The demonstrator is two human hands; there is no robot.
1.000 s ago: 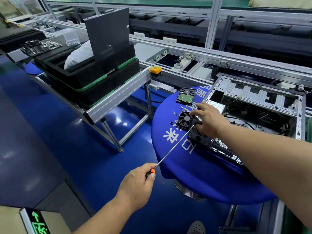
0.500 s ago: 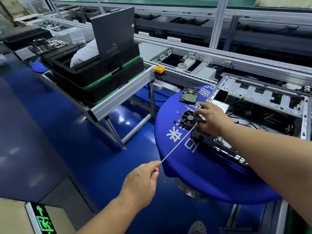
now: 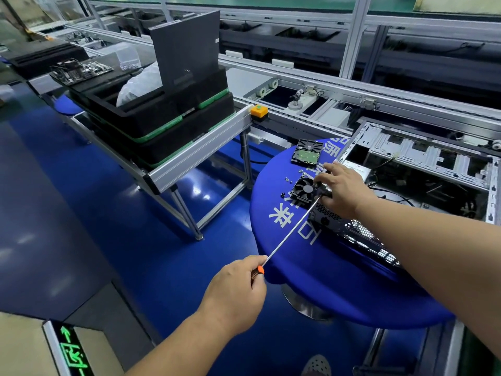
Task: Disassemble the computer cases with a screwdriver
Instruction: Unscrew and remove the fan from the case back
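Observation:
An open computer case (image 3: 423, 158) lies on its side on a round blue-covered table (image 3: 339, 280). My left hand (image 3: 235, 291) grips the orange-and-black handle of a long screwdriver (image 3: 290, 232); its shaft runs up-right to the case's rear corner. My right hand (image 3: 343, 189) holds the shaft near its tip, resting on the case edge. A black fan (image 3: 305, 189) lies just left of that hand. A hard drive (image 3: 306, 153) and loose screws (image 3: 288, 181) lie on the cloth behind it.
To the left, an aluminium frame stand (image 3: 200, 153) carries stacked black foam trays (image 3: 151, 123) with an upright dark panel (image 3: 187, 50). A conveyor line (image 3: 325, 85) runs behind. A circuit board (image 3: 78, 69) lies far left. The floor is blue.
Both hands keep their hold on the screwdriver at the case corner; only the camera view has shifted slightly.

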